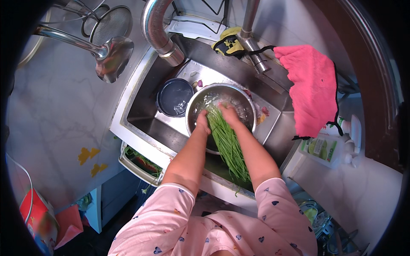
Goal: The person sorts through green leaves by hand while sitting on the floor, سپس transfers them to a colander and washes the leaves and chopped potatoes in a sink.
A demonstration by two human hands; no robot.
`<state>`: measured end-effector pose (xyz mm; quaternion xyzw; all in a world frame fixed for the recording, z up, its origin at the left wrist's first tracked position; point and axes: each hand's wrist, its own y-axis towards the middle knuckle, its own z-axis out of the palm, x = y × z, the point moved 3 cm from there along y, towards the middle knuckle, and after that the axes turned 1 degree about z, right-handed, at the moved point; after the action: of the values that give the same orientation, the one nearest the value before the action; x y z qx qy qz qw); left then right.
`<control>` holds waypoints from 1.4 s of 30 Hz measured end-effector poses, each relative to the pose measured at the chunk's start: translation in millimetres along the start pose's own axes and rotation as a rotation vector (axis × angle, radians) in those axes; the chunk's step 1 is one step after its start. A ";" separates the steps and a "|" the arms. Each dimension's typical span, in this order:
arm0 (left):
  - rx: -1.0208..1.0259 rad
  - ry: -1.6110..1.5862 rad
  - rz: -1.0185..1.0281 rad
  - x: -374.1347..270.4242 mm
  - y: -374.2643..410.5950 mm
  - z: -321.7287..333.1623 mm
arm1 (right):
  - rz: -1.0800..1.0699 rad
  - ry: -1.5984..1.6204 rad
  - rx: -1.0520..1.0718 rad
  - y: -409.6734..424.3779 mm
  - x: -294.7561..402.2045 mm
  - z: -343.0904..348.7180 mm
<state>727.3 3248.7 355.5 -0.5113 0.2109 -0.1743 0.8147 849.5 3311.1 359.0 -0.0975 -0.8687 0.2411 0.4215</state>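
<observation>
Both my hands are in a round stainless steel bowl (253, 128) of water that stands in the sink. My left hand (203, 121) grips one side of a bunch of long green stalks, probably chives (226, 145). From the other side, my right hand (228, 113) holds the same bunch near its pale ends. Those pale ends are in the rippling water (209, 97), and the green ends hang over the bowl's near rim towards me. Some of my fingers are hidden by the stalks and water.
A dark round basin (175, 97) of water touches the bowl's left side in the steel sink (153, 131). Above hang a thick metal pipe (160, 35) and a faucet (258, 60). A pink cloth (312, 86) drapes at right. A bin (123, 156) with green scraps stands below the sink's front-left edge.
</observation>
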 end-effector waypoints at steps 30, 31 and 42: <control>-0.194 0.465 0.172 -2.1 -31.5 -9.8 | -0.153 -0.064 -0.021 -9.9 5.8 30.6; -0.259 0.557 0.199 -2.8 -25.5 -18.5 | -0.188 0.134 -0.004 -9.3 3.1 36.4; -0.266 0.424 0.367 0.3 5.4 -41.5 | -0.175 -0.204 -0.269 -13.8 9.4 -19.5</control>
<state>706.3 3219.3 334.5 -0.5193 0.4858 -0.0980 0.6963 859.4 3309.2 382.6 -0.0517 -0.9366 0.0940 0.3337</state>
